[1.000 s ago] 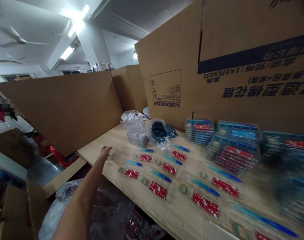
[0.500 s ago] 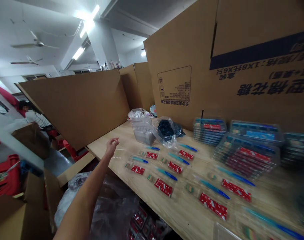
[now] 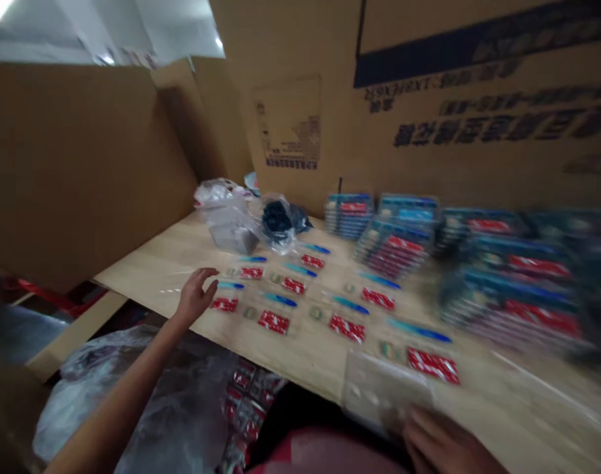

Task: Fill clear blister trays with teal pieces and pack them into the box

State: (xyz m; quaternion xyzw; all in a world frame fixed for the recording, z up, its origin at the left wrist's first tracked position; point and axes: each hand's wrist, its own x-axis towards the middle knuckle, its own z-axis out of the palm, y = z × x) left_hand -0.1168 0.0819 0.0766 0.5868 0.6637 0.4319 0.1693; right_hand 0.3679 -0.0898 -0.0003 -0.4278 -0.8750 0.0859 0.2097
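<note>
Right hand [image 3: 448, 444] brought into view at clear rectangular plastic tray [image 3: 379, 385]; grip cannot be told.
Left hand [image 3: 195, 297] unloaded, fingers spread; tray best kept level.

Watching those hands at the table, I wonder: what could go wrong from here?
The clear plastic tray at the right hand lies by the front edge of the table, so it might slip off if pushed. The left hand is close beside the leftmost blue pen and red packet, and might brush them out of place. The stacked clear packs stand close together, so a bump could perhaps topple some.
</note>
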